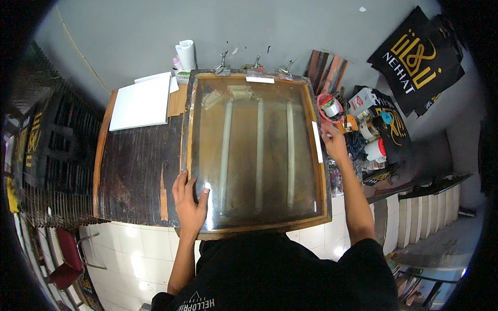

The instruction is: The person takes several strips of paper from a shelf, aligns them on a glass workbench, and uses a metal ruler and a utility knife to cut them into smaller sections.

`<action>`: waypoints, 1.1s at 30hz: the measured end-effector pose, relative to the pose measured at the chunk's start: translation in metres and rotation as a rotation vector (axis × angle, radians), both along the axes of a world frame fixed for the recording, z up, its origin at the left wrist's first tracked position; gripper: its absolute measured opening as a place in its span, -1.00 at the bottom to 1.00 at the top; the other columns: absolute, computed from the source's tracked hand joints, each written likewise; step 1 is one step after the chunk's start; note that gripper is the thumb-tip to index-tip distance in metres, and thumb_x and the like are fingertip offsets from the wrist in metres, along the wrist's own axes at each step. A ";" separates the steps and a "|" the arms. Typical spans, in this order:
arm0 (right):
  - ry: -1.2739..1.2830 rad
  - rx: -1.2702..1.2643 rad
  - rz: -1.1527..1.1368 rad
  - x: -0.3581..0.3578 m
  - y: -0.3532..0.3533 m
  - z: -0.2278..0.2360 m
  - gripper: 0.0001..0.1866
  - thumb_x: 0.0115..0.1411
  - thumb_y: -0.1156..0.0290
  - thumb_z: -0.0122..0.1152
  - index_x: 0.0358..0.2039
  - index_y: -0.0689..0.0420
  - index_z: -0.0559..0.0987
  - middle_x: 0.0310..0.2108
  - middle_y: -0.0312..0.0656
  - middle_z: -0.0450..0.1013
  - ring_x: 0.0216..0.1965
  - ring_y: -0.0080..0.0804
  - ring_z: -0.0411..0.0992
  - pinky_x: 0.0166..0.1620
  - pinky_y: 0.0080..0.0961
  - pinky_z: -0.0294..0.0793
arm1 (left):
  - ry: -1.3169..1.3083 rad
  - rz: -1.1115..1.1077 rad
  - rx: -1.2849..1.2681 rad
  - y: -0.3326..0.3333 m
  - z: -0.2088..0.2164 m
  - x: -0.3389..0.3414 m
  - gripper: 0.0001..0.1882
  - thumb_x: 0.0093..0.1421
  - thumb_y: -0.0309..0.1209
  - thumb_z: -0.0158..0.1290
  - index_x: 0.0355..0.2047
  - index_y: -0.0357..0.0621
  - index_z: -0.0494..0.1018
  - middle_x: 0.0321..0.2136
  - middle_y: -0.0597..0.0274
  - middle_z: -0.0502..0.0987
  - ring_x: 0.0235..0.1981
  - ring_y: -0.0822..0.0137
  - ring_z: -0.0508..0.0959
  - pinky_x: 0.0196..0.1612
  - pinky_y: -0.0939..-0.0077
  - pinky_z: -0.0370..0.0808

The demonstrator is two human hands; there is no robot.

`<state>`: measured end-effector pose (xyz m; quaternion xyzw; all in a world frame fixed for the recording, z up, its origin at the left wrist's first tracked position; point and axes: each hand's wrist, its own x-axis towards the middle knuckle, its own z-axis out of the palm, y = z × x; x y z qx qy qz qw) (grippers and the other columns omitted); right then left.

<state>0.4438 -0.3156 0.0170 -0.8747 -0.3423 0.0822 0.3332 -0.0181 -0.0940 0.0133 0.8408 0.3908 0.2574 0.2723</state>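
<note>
Left fingers (182,188), glass-topped box (243,166) beneath

Contact at the right hand (335,142) (near the red container (320,100)) is too small to verify; an item may be held. The picture's dark rim cuts off the black rack (62,155).

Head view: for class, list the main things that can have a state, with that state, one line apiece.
Brown wood-framed glass panel: lying flat
Three pale straight tubes seen in the glass: parallel; whether lit is unclear
Left hand: open, on the panel's left edge
Right hand: fingers bent, by the panel's right edge; grip unclear
White rectangular sheets: stacked flat
White cylindrical jar with red lid: lid on
White paper roll: rolled, upright
</note>
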 end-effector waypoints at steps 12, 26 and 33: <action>0.047 0.046 0.082 -0.058 -0.072 -0.001 -0.68 0.01 0.38 0.54 -0.19 0.11 0.72 0.16 -0.17 0.52 0.17 -0.15 0.42 0.19 -0.27 0.43 | 0.109 -0.026 0.029 -0.001 0.000 0.003 -0.46 0.27 -0.19 0.16 0.12 -0.34 0.42 0.33 -0.15 0.22 0.39 -0.16 0.11 0.37 -0.09 0.11; 0.346 -0.273 -0.178 -0.027 -0.023 0.010 -0.52 -0.22 0.53 0.51 -0.22 0.27 0.55 -0.18 -0.10 0.53 -0.11 -0.21 0.47 0.02 -0.40 0.41 | 0.156 -0.003 0.049 -0.002 0.001 0.005 -0.46 0.26 -0.20 0.17 0.12 -0.34 0.41 0.31 -0.20 0.24 0.38 -0.21 0.13 0.36 -0.11 0.13; 0.489 -0.146 -0.219 -0.020 -0.035 -0.010 -0.67 -0.13 0.48 0.47 -0.31 0.27 0.59 -0.16 -0.02 0.56 -0.17 -0.11 0.52 -0.04 -0.29 0.46 | 0.146 -0.016 0.061 -0.003 0.001 0.008 -0.45 0.23 -0.25 0.19 0.13 -0.33 0.39 0.30 -0.22 0.24 0.37 -0.24 0.13 0.36 -0.13 0.13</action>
